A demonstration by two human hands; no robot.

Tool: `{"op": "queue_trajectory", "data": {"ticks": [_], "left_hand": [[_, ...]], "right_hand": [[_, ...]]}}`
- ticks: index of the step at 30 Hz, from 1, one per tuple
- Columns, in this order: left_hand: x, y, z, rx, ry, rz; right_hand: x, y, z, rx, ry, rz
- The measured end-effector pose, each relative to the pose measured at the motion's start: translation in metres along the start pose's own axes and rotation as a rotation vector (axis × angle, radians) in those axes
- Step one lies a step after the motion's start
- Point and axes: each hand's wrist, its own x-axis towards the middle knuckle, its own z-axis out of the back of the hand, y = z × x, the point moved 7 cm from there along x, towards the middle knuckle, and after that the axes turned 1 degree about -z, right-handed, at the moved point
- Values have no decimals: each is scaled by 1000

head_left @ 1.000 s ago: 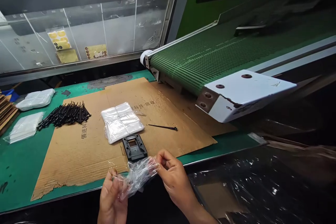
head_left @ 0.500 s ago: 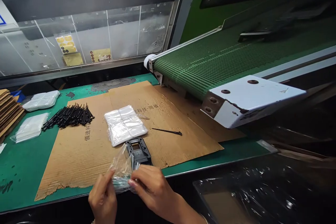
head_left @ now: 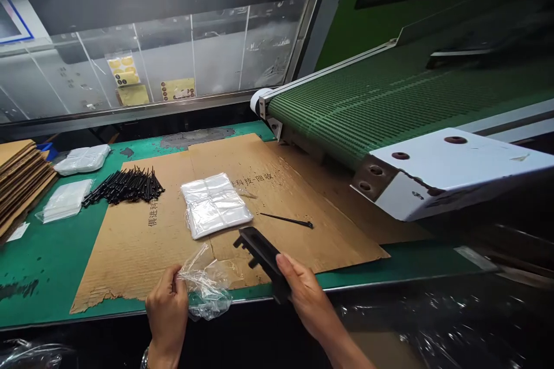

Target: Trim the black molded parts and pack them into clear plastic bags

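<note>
Within the right hand (head_left: 308, 300), a black plastic bracket (head_left: 259, 255) juts out tilted.

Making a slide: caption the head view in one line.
Left hand holds a clear plastic bag, right hand a black plastic bracket.

I hold two things, one per grip: one clear bag (head_left: 208, 294) in my left grip (head_left: 167, 311) and one black bracket (head_left: 259, 256) in my right grip (head_left: 307, 300). Ahead lie three bag stacks: one center stack (head_left: 216, 204) on the single cardboard sheet (head_left: 130, 253), plus a near stack (head_left: 64, 200) and a far stack (head_left: 82, 159) on the bench (head_left: 34, 282). One loose cable tie (head_left: 288, 220) lies apart; the tie pile (head_left: 125, 187) holds too many for me to count. There is one conveyor belt (head_left: 346, 109), and three yellow cards (head_left: 178, 89) show behind the glass (head_left: 225, 52).
</note>
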Motion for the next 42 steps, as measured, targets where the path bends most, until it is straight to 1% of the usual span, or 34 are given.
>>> {"op": "queue_trajectory", "data": {"ticks": [2, 3, 5, 6, 7, 8, 9, 11, 13, 15, 16, 18, 20, 21, 22, 24, 26, 27, 29, 31, 32, 34, 36, 39, 40, 42], "left_hand": [[2, -2, -3, 7, 40, 26], [3, -4, -5, -2, 69, 33], [5, -10, -9, -41, 137, 25], [5, -13, -10, -77, 187, 12], [5, -16, -12, -132, 250, -3], [4, -18, -14, -198, 320, -15], [2, -20, -15, -265, 387, -25], [-5, -20, -16, -362, 479, -34], [-15, -18, -16, -382, 493, -48], [-29, -17, -18, -359, 474, -74], [-35, -16, -19, -335, 441, -83], [-41, -14, -16, -239, 301, -82], [-38, -16, -9, -97, 134, -120], [-34, -21, -6, -36, 78, -167], [-29, -28, -5, 13, 48, -222], [-18, -44, -5, 56, 40, -326], [-12, -61, -6, 31, 66, -402], [-12, -71, -6, 2, 77, -456], [-20, -92, -5, -72, 102, -604], [-33, -107, -3, -126, 120, -726], [-38, -110, -1, -129, 124, -753], [-42, -112, 0, -90, 133, -746], [-43, -116, 1, -50, 152, -757], [-46, -130, -1, -57, 205, -809], [-49, -135, -4, -70, 233, -814], [-59, -142, -10, -91, 281, -793]], "right_hand": [[-19, 5, -7, 179, 199, -47], [-30, 9, -14, 209, 305, -42], [-48, 20, -30, 161, 474, 24], [-54, 23, -38, 132, 523, 52], [-57, 23, -45, 116, 540, 63], [-57, 21, -50, 122, 520, 53], [-54, 17, -53, 149, 468, 20], [-48, 0, -55, 253, 321, -117], [-46, -20, -57, 371, 199, -275], [-47, -32, -61, 451, 145, -355], [-47, -35, -63, 464, 136, -352], [-48, -34, -64, 419, 141, -278], [-48, -28, -62, 287, 148, -159], [-48, -25, -60, 208, 142, -95], [-48, -21, -57, 137, 126, -30], [-49, -13, -52, 45, 88, 88], [-50, -7, -49, 8, 74, 172], [-50, -5, -49, 5, 72, 207], [-50, -6, -50, 37, 62, 242], [-47, -13, -51, 148, 7, 192], [-46, -18, -51, 231, -27, 128], [-44, -28, -55, 410, -76, -24], [-44, -28, -62, 554, -79, -97], [-41, -19, -67, 641, -82, -89], [-39, -18, -68, 651, -88, -107], [-33, -23, -71, 670, -87, -196]]}}
